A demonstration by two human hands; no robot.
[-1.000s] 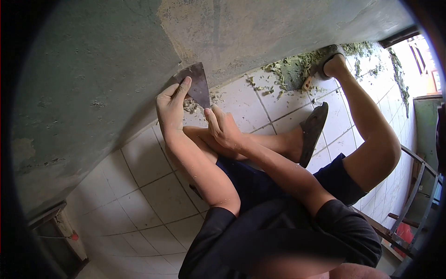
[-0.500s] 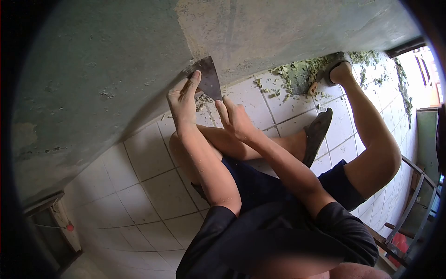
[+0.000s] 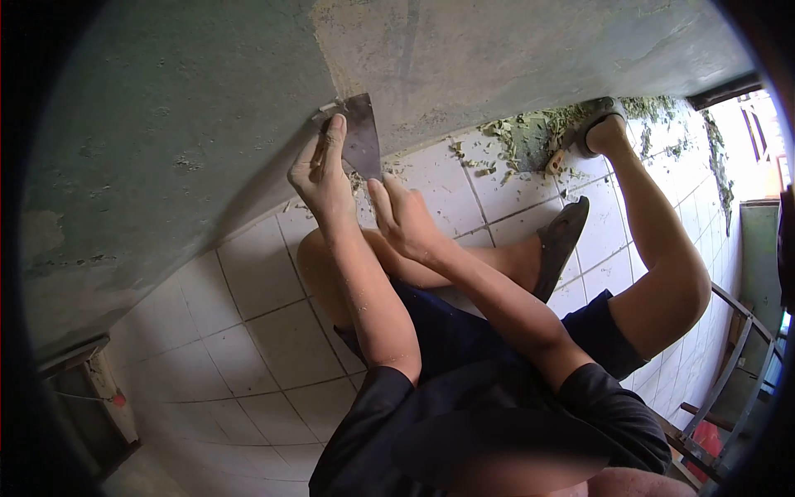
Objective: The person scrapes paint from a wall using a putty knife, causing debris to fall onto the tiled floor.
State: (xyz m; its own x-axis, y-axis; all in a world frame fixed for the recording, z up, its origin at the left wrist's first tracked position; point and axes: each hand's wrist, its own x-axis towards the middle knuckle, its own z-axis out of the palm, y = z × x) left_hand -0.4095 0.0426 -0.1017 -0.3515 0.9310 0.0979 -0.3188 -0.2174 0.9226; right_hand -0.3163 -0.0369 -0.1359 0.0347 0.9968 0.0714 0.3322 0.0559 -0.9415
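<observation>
A dark, wide metal scraper blade (image 3: 363, 137) is held between my two hands against the wall (image 3: 207, 91). My left hand (image 3: 319, 170) grips its left side, thumb laid along the metal. The fingers of my right hand (image 3: 402, 217) pinch the lower corner of the blade. Its upper edge meets the wall where green paint borders a bare beige patch (image 3: 373, 58). A small pale paint flake (image 3: 331, 106) curls at that edge. Whether the blade has a handle I cannot see.
Paint chips (image 3: 505, 132) lie on the white tiled floor (image 3: 431, 186) along the wall's foot. A tool with a wooden handle (image 3: 556, 159) rests near my sandalled foot (image 3: 606, 124). A metal frame (image 3: 737, 364) stands at the right.
Both hands and the blade have shifted slightly left and up along the wall. A pale flake now shows at the blade's upper edge.
</observation>
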